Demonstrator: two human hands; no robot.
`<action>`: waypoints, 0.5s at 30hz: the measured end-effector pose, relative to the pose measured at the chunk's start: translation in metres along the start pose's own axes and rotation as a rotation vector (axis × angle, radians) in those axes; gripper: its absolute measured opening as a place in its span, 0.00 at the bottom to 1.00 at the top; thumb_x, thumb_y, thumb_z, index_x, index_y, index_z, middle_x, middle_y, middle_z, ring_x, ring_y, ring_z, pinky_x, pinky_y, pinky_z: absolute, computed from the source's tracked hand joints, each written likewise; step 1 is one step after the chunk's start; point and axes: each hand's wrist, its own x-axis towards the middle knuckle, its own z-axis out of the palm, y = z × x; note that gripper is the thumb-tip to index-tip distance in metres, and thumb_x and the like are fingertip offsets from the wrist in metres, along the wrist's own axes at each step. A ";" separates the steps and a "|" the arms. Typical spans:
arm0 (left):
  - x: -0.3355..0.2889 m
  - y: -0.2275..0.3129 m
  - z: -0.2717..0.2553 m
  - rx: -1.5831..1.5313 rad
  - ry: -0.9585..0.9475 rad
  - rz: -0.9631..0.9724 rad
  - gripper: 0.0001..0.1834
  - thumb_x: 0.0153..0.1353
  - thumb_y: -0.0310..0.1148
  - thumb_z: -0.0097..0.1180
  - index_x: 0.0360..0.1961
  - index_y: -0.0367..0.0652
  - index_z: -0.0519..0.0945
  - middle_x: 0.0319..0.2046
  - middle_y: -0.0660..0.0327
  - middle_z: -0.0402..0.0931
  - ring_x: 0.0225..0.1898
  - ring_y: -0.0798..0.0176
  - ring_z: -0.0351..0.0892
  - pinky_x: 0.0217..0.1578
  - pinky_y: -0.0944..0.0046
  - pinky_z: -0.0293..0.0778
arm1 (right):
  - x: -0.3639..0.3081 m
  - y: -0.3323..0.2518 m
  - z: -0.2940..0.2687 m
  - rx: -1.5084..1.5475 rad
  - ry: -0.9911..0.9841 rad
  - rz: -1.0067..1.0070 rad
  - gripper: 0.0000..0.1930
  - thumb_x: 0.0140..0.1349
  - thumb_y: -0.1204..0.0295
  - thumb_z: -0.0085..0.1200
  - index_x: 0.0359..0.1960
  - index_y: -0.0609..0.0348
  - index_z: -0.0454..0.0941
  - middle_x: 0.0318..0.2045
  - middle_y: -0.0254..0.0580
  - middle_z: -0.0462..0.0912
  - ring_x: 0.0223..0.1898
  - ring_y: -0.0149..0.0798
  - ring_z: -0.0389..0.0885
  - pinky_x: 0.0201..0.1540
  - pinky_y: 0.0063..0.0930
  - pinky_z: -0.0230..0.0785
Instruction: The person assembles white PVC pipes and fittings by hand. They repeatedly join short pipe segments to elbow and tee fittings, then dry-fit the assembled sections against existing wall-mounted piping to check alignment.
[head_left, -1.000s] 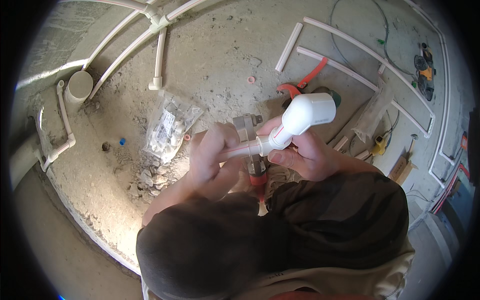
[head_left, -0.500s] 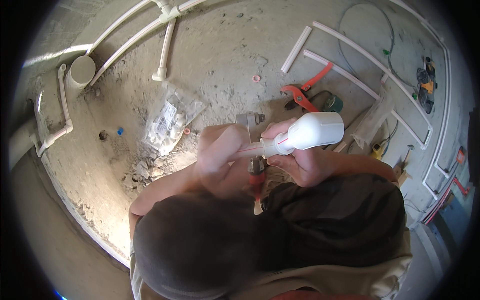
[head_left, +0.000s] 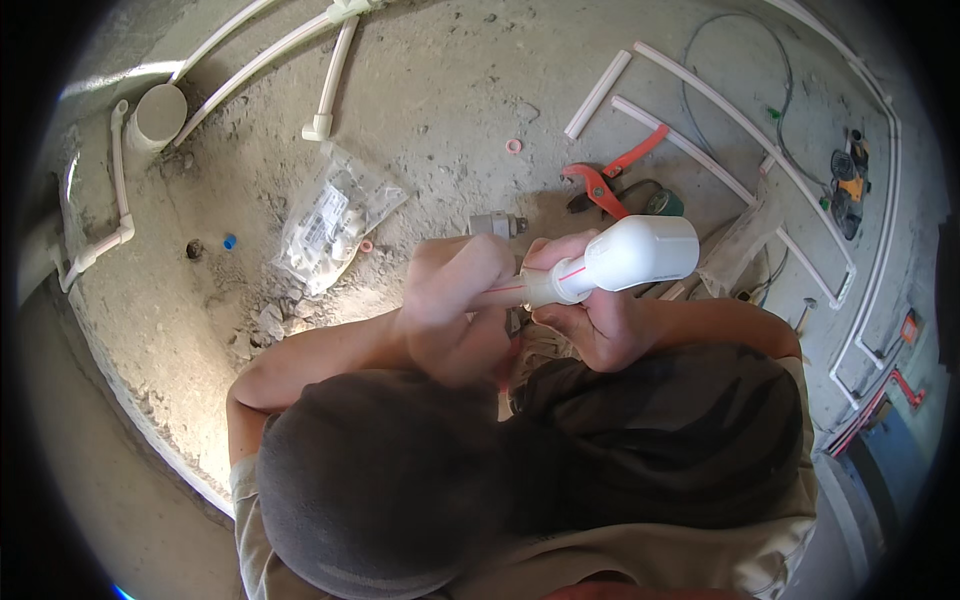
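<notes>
My left hand (head_left: pixel 450 305) is closed round a white plastic pipe (head_left: pixel 507 293) with a red stripe. The pipe's right end meets the pale collar of a white pipe fitting (head_left: pixel 645 252) that has a large, rounded, bulb-like body. My right hand (head_left: pixel 608 335) grips the fitting near its collar, thumb below and fingers above. How deep the pipe sits in the collar cannot be made out. Just beyond my hands is the grey metal head of a pipe welding tool (head_left: pixel 495 225); its red handle is mostly hidden by my left hand.
Beyond my hands lie a clear bag of white fittings (head_left: pixel 333 225), a red pipe cutter (head_left: pixel 605 180) and a pink ring (head_left: pixel 513 146). Striped pipe lengths (head_left: pixel 690 150) and a yellow-black power tool (head_left: pixel 850 185) are to the right. Rubble (head_left: pixel 270 325) and a capped upright pipe (head_left: pixel 158 115) are left.
My left hand has shifted slightly right and its elbow has swung outward. The welding tool's red handle is now more covered. Both hands keep their hold on the pipe and fitting.
</notes>
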 end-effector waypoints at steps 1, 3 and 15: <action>0.001 0.000 0.000 0.010 -0.001 0.019 0.15 0.42 0.13 0.40 0.34 0.34 0.67 0.23 0.58 0.63 0.18 0.64 0.56 0.19 0.59 0.52 | 0.001 -0.002 -0.001 -0.030 -0.004 -0.011 0.28 0.63 0.90 0.60 0.63 0.71 0.63 0.60 0.57 0.67 0.58 0.53 0.75 0.59 0.45 0.72; 0.002 -0.001 0.001 0.030 -0.003 0.059 0.15 0.42 0.14 0.39 0.34 0.34 0.67 0.21 0.58 0.63 0.17 0.63 0.56 0.18 0.58 0.51 | 0.003 -0.005 -0.001 -0.071 0.002 -0.025 0.28 0.62 0.91 0.60 0.63 0.71 0.63 0.59 0.57 0.68 0.57 0.53 0.76 0.58 0.44 0.73; 0.013 0.006 0.008 0.099 0.075 0.234 0.16 0.35 0.13 0.44 0.31 0.36 0.67 0.20 0.57 0.65 0.14 0.57 0.59 0.16 0.56 0.52 | 0.013 0.001 0.011 0.028 0.143 -0.167 0.06 0.58 0.83 0.62 0.34 0.68 0.77 0.32 0.54 0.78 0.30 0.56 0.77 0.31 0.44 0.68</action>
